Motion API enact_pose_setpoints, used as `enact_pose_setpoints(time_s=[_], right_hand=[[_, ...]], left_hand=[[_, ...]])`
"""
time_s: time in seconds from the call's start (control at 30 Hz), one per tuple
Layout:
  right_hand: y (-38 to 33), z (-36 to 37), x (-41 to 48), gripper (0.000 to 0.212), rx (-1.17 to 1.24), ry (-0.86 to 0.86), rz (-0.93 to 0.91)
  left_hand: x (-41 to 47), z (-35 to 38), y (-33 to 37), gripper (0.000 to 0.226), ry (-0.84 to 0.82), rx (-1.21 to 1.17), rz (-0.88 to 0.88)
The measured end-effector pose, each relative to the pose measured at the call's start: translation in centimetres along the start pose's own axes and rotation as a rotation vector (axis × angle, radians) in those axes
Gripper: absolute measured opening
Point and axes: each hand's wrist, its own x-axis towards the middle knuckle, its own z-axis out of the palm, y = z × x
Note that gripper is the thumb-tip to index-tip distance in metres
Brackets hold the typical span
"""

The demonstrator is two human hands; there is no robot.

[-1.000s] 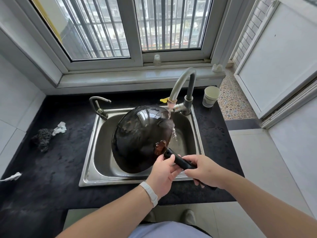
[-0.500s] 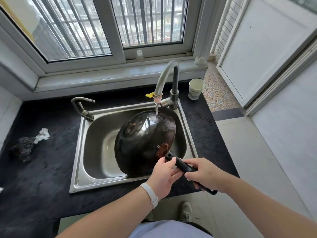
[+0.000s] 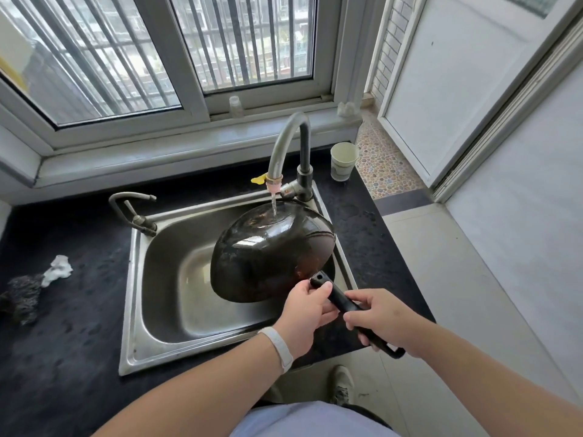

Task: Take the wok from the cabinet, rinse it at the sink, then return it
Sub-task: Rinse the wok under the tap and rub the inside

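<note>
A dark wok (image 3: pixel 271 257) hangs tilted over the right side of the steel sink (image 3: pixel 157 294), its rounded underside turned up toward me. Water runs from the curved tap (image 3: pixel 285 146) onto its upper edge. The wok's black handle (image 3: pixel 344 305) points down to the right. My left hand (image 3: pixel 304 313), with a white wristband, grips the handle close to the bowl. My right hand (image 3: pixel 383 320) holds the handle further down, near its looped end. The inside of the wok is hidden.
A second small tap (image 3: pixel 134 209) stands at the sink's back left corner. A paper cup (image 3: pixel 343 160) sits on the black counter (image 3: pixel 63 342) right of the tap. A steel scourer (image 3: pixel 20 298) and white rag (image 3: pixel 58 269) lie far left. Tiled floor (image 3: pixel 457 294) lies right.
The wok has shifted right and toward the tap, so the stream now lands on its upper edge. Both hands stayed on the handle. My view has swung left.
</note>
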Motion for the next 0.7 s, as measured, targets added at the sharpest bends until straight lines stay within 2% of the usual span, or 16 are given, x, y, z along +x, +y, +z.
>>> enact_pose_setpoints(time_s=[0.2, 0.7], right_hand=[[-0.4, 0.6, -0.3, 0.029, 0.04, 0.011, 0.01], [0.3, 3.1, -3.0, 0.029, 0.001, 0.122, 0.017]], left_hand=[[-0.1, -0.3, 0.2, 0.016, 0.016, -0.005, -0.001], [-2.1, -1.0, -1.1, 0.028, -0.053, -0.019, -0.029]])
